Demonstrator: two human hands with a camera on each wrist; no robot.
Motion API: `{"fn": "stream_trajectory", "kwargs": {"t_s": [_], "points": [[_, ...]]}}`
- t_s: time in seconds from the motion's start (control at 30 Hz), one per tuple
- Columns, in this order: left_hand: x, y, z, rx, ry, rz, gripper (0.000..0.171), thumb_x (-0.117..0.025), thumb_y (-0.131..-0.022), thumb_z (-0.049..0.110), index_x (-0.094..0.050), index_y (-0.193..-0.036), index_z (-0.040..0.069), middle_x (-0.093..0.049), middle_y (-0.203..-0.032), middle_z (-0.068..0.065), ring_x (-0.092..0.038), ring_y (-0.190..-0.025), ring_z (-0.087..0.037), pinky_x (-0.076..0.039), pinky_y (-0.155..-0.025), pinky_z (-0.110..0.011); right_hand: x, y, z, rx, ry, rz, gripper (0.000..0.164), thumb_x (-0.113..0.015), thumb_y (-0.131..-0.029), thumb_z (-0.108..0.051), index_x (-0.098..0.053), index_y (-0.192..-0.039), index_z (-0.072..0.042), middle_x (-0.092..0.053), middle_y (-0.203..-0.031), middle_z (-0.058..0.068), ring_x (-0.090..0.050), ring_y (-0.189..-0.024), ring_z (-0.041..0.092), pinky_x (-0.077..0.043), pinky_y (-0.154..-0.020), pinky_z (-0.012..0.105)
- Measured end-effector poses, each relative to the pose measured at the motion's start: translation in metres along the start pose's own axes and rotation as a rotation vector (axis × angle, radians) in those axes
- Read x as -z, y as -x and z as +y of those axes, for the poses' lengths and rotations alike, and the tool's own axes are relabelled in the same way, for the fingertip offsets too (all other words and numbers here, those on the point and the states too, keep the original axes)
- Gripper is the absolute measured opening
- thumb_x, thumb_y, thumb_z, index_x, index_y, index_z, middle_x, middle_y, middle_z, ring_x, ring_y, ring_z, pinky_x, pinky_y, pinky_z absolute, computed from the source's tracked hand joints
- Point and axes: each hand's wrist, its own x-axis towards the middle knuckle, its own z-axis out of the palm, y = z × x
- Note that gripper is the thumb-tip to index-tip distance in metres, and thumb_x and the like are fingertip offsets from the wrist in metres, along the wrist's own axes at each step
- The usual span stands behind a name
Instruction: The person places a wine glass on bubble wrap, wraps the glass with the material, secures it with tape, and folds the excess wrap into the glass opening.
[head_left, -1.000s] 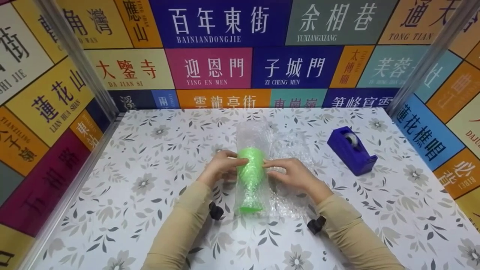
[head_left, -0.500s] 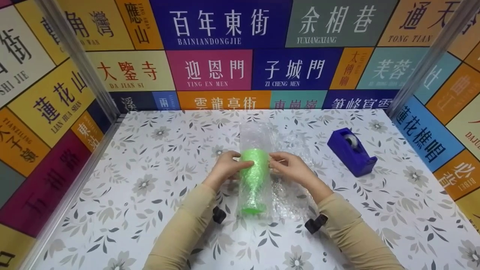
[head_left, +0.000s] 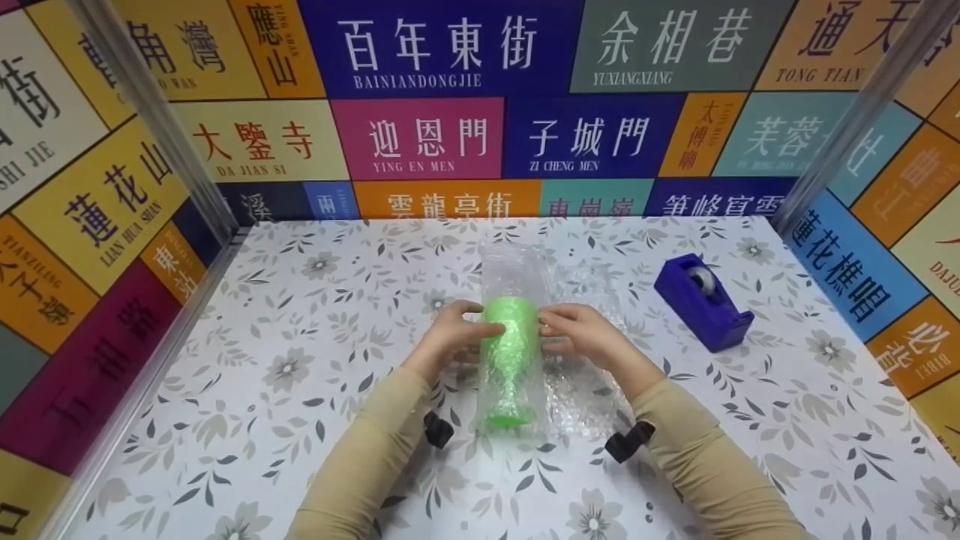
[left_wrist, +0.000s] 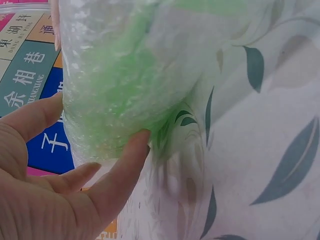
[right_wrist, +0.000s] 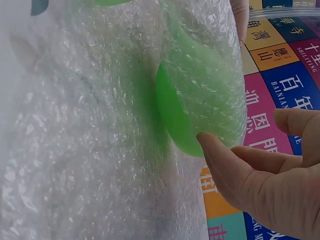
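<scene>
A light green goblet (head_left: 510,352) lies on its side, its bowl away from the person and its foot nearer. Clear bubble wrap (head_left: 511,268) covers it, and more of the wrap spreads flat to the right. From the left, my left hand (head_left: 452,334) holds the wrapped bowl, thumb over the top and fingers low at the side. On the other side my right hand (head_left: 592,337) has its fingers at the bowl's right edge. In the right wrist view a fingertip touches the goblet (right_wrist: 172,112), part of which shows bare, while the thumb stands apart.
A blue tape dispenser (head_left: 703,304) with a roll of tape stands to the right on the flower-patterned tabletop (head_left: 300,450). Panels with printed Chinese place names wall in the back and both sides.
The goblet and its wrap have shifted slightly to the right, with the left hand moving along. Lately the right hand's fingers have spread a little at the bowl's edge.
</scene>
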Motion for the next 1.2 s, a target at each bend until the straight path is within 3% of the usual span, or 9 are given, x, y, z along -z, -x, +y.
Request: {"fn": "stream_trajectory", "kwargs": {"t_s": [0.3,0.6,0.93,1.2], "points": [[-0.008,0.001,0.001,-0.025,-0.029,0.03,0.073,-0.085,-0.078,0.024,-0.046,-0.136,0.006,-0.058,-0.117,-0.017,-0.068,-0.091,-0.032,-0.06,-0.072,-0.042,0.001,0.0,0.0,0.016,-0.045,-0.019,0.045,-0.048,-0.105,-0.014,-0.043,-0.134,0.019,-0.058,-0.126,0.025,-0.061,-0.11,0.029,-0.047,-0.101,0.046],[-0.007,0.004,0.002,-0.04,-0.005,0.012,0.066,-0.082,-0.082,0.024,-0.049,-0.138,0.007,-0.059,-0.117,-0.017,-0.069,-0.089,-0.03,-0.06,-0.075,-0.045,0.006,-0.003,0.005,0.0,-0.063,-0.029,0.046,-0.047,-0.105,-0.015,-0.04,-0.135,0.02,-0.054,-0.131,0.029,-0.064,-0.107,0.025,-0.052,-0.095,0.04],[-0.005,0.007,0.003,-0.091,0.084,-0.039,0.061,-0.076,-0.085,0.006,-0.051,-0.14,0.003,-0.059,-0.118,-0.021,-0.068,-0.092,-0.031,-0.059,-0.08,-0.044,0.012,-0.007,0.013,-0.018,-0.153,-0.044,0.04,-0.046,-0.105,-0.014,-0.047,-0.129,0.018,-0.065,-0.11,0.011,-0.066,-0.098,0.022,-0.054,-0.092,0.04],[-0.01,0.007,0.004,-0.137,0.018,-0.032,0.059,-0.076,-0.084,0.004,-0.055,-0.139,0.004,-0.061,-0.112,-0.02,-0.067,-0.09,-0.028,-0.06,-0.079,-0.042,0.013,-0.009,0.015,-0.025,-0.127,-0.055,0.043,-0.049,-0.105,-0.018,-0.047,-0.129,0.018,-0.066,-0.106,0.009,-0.066,-0.093,0.019,-0.056,-0.09,0.036]]}}
